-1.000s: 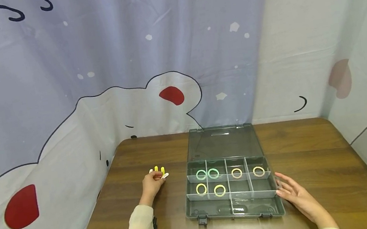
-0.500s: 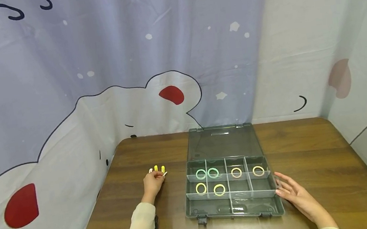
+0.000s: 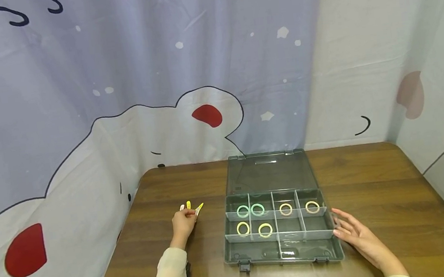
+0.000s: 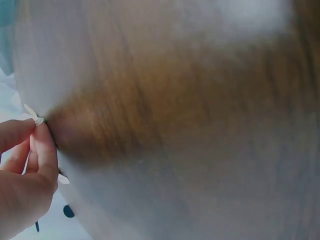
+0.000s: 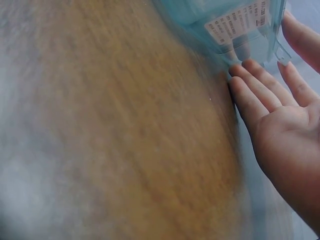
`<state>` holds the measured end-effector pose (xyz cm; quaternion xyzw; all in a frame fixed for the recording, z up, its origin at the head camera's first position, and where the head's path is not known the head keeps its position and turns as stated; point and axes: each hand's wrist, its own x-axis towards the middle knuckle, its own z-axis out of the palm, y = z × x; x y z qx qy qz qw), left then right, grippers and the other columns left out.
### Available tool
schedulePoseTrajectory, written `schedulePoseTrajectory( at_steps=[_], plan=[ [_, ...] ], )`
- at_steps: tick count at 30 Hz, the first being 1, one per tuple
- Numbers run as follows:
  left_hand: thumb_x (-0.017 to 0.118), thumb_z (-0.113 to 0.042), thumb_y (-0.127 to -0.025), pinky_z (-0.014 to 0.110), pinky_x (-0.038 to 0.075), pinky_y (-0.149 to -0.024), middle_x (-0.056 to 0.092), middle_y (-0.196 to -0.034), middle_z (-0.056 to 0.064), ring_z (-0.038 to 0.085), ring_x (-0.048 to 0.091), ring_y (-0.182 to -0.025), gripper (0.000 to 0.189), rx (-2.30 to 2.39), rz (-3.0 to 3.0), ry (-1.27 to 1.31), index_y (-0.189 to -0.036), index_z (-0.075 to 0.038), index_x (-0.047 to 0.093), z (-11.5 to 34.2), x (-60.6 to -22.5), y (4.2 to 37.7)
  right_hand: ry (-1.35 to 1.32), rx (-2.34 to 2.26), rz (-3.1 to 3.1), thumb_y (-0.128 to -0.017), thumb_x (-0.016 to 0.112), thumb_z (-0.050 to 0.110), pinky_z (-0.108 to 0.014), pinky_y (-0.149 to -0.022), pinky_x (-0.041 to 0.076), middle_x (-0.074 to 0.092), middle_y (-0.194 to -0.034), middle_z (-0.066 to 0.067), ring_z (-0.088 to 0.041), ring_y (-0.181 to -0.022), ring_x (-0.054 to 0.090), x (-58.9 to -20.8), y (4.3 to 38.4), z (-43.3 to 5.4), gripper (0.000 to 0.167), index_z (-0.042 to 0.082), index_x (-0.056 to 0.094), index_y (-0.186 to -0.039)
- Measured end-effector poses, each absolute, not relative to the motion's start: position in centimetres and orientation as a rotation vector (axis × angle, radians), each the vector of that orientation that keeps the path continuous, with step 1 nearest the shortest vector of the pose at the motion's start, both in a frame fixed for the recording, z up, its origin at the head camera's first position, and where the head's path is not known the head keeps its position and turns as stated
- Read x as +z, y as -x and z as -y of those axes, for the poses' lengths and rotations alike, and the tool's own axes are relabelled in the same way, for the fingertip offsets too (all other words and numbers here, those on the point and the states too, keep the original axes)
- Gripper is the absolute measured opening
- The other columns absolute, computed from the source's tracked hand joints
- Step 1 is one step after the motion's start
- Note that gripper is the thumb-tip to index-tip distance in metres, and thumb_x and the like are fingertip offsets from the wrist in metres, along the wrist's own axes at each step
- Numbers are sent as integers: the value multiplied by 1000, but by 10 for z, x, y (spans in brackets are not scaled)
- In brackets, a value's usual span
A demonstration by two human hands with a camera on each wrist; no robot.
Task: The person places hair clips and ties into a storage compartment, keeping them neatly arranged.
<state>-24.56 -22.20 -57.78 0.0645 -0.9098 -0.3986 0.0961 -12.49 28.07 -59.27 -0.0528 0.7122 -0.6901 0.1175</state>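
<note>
Yellow-and-white small piece, centre-left of head view, pinched between thumb and fingertip of your left hand, presumably because slim. Yellow piece, white piece just beside. Your right hand, lower right, fingers mostly straight, touches grey box, likely steadying it. Lid lies back, seemingly leaving rings inside reachable.

Left hand pinches — right hand has fingers extended.
</note>
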Motion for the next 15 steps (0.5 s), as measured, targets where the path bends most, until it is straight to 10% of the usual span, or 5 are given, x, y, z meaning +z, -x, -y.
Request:
schedulePoseTrajectory(
  at_steps=[15],
  plan=[
    [63, 11, -84, 25, 58, -62, 68, -82, 20, 17, 64, -68, 14, -1791, 2477, -266, -97, 16, 64, 199, -561, 229, 146, -1987, -2103, -99, 50, 9, -11, -91, 40, 14, -153, -32, 11, -112, 46, -591, 125, -281, 63, 10, 17, -153]
  ],
)
